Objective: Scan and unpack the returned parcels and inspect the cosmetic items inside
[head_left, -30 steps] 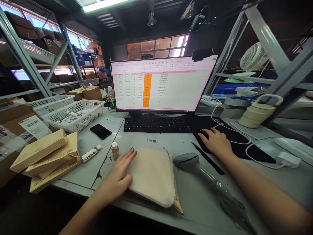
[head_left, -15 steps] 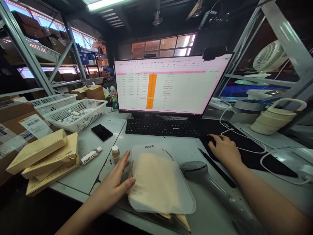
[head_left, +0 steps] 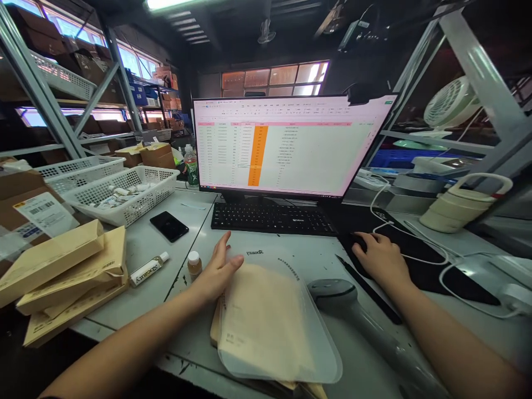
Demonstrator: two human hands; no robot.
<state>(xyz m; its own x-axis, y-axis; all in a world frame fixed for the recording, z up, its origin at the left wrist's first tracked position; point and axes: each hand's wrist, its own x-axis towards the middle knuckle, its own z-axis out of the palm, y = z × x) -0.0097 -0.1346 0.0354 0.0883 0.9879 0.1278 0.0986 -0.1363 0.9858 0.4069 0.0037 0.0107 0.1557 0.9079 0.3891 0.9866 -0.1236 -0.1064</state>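
My right hand (head_left: pixel 384 259) rests over a black computer mouse (head_left: pixel 358 242) on a dark mouse pad, its fingers curved round it. My left hand (head_left: pixel 220 269) is at the upper left edge of a frosted translucent pouch (head_left: pixel 274 321), fingers stretched out and thumb apart over the pouch's edge. Through the pouch a pale yellow-brown packet shows, and corners of paper stick out below it. Beside my left hand stands a small white-capped bottle (head_left: pixel 194 265). To the pouch's right lies a grey handheld scanner (head_left: pixel 357 307).
A monitor (head_left: pixel 316 149) displays a spreadsheet behind a black keyboard (head_left: pixel 270 218). Leftward are a phone (head_left: pixel 169 226), a labelled tube (head_left: pixel 148 269), stacked cardboard boxes (head_left: pixel 70 277) and a white basket (head_left: pixel 124 194) of small tubes. A cream cup (head_left: pixel 457 202) and white cables sit at the right.
My left hand has moved forward along the pouch's left edge. The pouch sits slightly nearer to me in view. My right hand stays on the mouse.
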